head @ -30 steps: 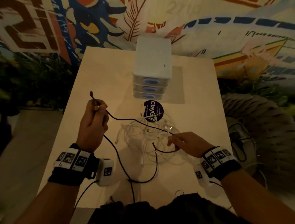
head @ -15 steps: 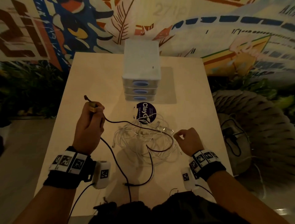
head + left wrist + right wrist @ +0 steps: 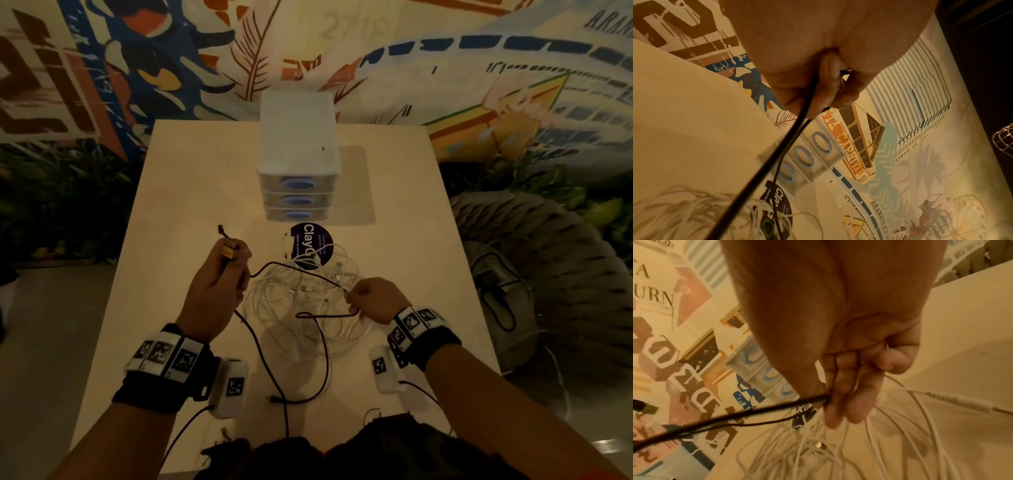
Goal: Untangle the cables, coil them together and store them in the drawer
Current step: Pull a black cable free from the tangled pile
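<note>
- Between my hands, the black cable spans left to right above the white cables.
- My left hand grips its plug end.
- My right hand, nearer the tangle, pinches it.

Both hands raised, fingers curled (gripping).

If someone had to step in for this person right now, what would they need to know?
Left hand grips the black cable near its gold plug; right hand pinches the same cable further along. It still loops over the tangled white cables on the table. The drawer unit stands behind, all three drawers closed.
Done: black cable partly lifted free.
Left: finish untangling, coil everything, open a drawer, store.
</note>
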A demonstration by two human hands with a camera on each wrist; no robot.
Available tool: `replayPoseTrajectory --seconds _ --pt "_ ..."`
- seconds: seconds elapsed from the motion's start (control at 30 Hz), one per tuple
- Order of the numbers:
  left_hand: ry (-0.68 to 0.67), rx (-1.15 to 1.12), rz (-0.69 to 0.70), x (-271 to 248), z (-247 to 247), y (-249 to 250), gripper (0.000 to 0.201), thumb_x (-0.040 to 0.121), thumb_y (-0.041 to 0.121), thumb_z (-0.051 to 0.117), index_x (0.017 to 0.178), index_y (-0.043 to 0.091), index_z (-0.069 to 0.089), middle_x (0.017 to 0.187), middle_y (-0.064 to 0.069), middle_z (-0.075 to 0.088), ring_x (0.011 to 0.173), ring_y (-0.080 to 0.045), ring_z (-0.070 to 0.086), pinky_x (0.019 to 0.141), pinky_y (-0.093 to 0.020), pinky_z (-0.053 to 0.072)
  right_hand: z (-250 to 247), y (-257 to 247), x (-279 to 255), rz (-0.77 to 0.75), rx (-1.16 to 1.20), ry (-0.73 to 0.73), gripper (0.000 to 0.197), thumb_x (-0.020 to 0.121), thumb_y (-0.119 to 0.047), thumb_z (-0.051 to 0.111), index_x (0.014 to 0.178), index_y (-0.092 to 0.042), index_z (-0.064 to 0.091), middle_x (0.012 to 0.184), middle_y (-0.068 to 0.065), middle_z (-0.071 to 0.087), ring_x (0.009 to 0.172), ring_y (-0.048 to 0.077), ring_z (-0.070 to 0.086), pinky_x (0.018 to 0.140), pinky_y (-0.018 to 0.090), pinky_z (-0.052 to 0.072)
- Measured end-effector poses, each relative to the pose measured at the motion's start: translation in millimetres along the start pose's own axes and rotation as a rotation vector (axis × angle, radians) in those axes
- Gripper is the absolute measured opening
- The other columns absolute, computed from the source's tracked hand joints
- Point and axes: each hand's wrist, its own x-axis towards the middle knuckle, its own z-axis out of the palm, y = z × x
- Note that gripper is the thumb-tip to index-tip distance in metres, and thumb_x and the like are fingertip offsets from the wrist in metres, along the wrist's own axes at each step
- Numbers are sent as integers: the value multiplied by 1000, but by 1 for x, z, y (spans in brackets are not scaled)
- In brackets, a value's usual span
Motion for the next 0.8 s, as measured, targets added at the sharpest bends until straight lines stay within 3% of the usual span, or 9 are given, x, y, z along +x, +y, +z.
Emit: replayPoseTrajectory --seconds 0.13,0.17,0.27,0.4,0.5,0.57,0.67,0.73,0.8 --pt "-8 354 -104 3 -1 -4 26 109 34 38 108 26 62 63 3 64 44 -11 45 51 -26 40 -21 -16 -20 -153 104 217 17 96 -34 64 91 -21 73 64 -8 69 56 -1 61 65 25 47" --pt "-43 467 -150 6 0 -5 29 110 34 36 107 26 64 60 5 66 42 -7 47 49 -21 38 -29 -21 -28 -193 142 266 15 96 -34 65 90 -22 72 60 -7 67 54 1 60 62 23 45" --pt "-163 762 -281 12 5 -8 45 109 31 36 93 12 73 60 11 63 56 -10 54 53 -27 37 -50 -40 -50 -297 237 342 12 96 -33 66 87 -26 68 54 -2 62 51 8 57 59 26 46" --pt "-99 918 -224 19 14 -3 50 107 38 38 78 11 68 73 -7 71 72 -29 66 71 -39 53 -61 -63 -72 -425 307 422 11 97 -31 66 87 -26 64 59 7 59 57 25 57 63 40 49" --pt "-126 687 -102 17 29 19 51 106 45 38 72 15 61 63 -7 66 62 -22 63 61 -37 46 -62 -75 -87 -550 339 411 5 98 -29 64 93 -27 64 64 1 60 60 21 59 65 41 51" --pt "-241 435 -146 14 42 36 50 106 49 36 85 19 69 66 -7 71 47 -15 52 54 -30 41 -59 -79 -96 -627 344 329 3 97 -28 66 98 -25 65 70 -5 65 65 18 61 68 39 52" --pt "-318 167 -189 11 56 49 46 107 49 34 105 23 72 77 -7 74 49 -22 40 48 -29 39 -52 -81 -102 -707 243 190 6 93 -27 73 99 -25 71 78 -10 72 72 12 66 71 29 49" --pt "-320 63 -162 7 61 51 39 109 41 34 116 26 70 93 -8 73 51 -21 37 49 -30 40 -46 -78 -102 -718 160 134 7 90 -31 75 97 -28 73 77 -11 72 74 9 67 71 21 46" --pt "-294 -77 -136 4 62 50 32 110 18 37 121 20 67 103 -14 72 48 -18 34 46 -28 37 -40 -71 -99 -688 131 79 9 91 -34 74 97 -28 73 78 -11 74 75 6 69 71 20 49"
